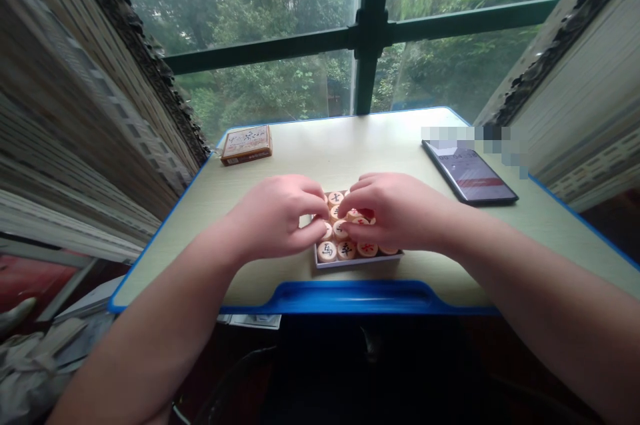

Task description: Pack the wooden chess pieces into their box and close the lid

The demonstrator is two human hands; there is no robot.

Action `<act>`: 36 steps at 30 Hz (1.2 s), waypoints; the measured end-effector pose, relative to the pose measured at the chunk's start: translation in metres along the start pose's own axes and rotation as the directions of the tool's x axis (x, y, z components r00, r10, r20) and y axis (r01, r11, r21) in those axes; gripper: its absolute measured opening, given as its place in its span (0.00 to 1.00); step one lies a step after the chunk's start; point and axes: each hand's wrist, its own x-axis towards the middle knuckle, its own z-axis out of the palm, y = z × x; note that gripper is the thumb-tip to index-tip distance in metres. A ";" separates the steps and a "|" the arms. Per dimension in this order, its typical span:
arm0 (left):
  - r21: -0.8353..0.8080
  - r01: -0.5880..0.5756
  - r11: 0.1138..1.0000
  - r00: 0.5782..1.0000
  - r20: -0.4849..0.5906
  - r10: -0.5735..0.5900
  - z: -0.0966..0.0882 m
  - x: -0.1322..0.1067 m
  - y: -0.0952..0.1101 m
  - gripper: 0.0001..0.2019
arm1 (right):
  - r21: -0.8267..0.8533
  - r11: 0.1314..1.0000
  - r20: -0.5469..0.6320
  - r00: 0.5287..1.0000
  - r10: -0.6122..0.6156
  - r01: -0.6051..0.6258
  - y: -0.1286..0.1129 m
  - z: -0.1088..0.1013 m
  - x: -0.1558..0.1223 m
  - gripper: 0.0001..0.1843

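Observation:
A shallow box tray (357, 263) with a white rim sits near the table's front edge. It holds several round wooden Chinese chess pieces (327, 251) with black or red characters, most of them face up. My left hand (280, 218) reaches over the tray's left side, thumb and fingers closed about a piece (327, 232) there. From the right, my right hand (387, 211) bends over the tray, its thumb and fingertips pinched at a piece (341, 231) near the middle. Both hands hide part of the tray and the pieces under them.
A small printed carton (247, 145) lies at the table's back left. On the right is a phone (470, 171) with its screen lit. The pale table (200, 231) has a blue raised front lip (355, 295). Curtains hang on both sides, a window behind.

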 end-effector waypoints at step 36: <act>-0.087 0.409 0.908 0.913 0.048 -0.406 0.034 0.012 -0.062 0.16 | -0.034 0.999 -0.126 0.992 0.008 -0.013 0.002 0.000 0.000 0.13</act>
